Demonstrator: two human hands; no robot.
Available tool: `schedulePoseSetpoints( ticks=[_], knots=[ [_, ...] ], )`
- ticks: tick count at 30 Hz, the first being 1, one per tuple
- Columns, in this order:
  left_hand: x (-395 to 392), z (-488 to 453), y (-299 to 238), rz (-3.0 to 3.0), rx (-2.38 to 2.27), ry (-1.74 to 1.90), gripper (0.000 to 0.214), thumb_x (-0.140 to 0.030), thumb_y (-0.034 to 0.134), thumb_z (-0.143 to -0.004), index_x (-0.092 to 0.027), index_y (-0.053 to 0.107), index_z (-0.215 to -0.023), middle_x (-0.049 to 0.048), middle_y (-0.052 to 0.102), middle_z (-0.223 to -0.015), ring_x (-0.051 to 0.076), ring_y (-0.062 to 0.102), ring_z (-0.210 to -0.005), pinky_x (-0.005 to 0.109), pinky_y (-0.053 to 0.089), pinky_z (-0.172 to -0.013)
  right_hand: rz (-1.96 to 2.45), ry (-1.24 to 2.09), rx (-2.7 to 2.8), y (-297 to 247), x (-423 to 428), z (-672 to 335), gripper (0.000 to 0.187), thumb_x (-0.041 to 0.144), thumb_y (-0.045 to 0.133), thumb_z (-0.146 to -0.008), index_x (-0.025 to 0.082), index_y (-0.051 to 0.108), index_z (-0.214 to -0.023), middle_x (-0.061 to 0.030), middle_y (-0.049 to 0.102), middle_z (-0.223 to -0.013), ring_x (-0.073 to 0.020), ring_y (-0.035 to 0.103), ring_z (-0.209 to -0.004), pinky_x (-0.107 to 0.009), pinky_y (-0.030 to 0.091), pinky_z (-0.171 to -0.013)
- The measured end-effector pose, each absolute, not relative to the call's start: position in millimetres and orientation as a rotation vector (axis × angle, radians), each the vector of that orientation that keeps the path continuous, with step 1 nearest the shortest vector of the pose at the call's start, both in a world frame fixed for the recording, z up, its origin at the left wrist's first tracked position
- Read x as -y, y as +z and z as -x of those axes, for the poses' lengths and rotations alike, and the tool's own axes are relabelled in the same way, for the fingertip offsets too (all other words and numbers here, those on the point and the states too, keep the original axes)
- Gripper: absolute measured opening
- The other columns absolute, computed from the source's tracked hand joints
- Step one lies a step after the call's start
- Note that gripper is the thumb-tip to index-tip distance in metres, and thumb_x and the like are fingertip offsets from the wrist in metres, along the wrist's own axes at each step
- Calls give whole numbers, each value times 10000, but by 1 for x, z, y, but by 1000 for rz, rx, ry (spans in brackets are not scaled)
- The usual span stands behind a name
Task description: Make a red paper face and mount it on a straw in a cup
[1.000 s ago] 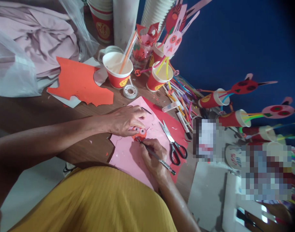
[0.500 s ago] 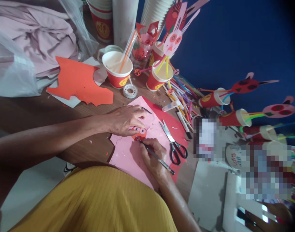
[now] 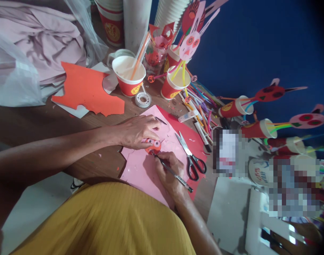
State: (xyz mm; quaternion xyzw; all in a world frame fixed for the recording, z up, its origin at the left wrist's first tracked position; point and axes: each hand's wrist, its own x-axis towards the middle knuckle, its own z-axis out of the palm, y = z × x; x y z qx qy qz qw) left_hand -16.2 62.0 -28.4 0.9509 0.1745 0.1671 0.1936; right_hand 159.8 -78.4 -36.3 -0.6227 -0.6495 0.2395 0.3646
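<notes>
A person's right hand (image 3: 171, 170) pinches a pen (image 3: 175, 173), tip on a round orange face cutout (image 3: 154, 147) lying on a pink paper sheet (image 3: 137, 170), partly beneath the bent fingers of the left hand (image 3: 139, 131), whose grip I cannot tell, with scissors (image 3: 188, 154) near the right.

The left hand (image 3: 137, 131) rests on pink paper (image 3: 137, 170), its fingertips against a small orange face (image 3: 153, 148); the right hand (image 3: 170, 171) grips a pen (image 3: 179, 177), tip at the face. To the right lie scissors (image 3: 189, 156), points toward the far side. Farther off stand a tape roll (image 3: 143, 100) and a red-and-white cup (image 3: 128, 86); at far left lies a cut orange sheet (image 3: 84, 88).
</notes>
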Motion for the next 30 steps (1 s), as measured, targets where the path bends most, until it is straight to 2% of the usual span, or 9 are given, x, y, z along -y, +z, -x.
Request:
schedulePoseSetpoints(
  ticks=[30],
  knots=[
    [-62, 16, -27, -2642, -491, 464, 212, -337, 579, -850, -235, 749, -924, 109, 606, -1125, 272, 523, -996, 415, 440, -854, 1689, 571, 1658, -28, 78, -163, 61, 257, 588, -822, 199, 608, -816, -17, 697, -679, -144, 633, -546, -256, 519, -553]
  ],
)
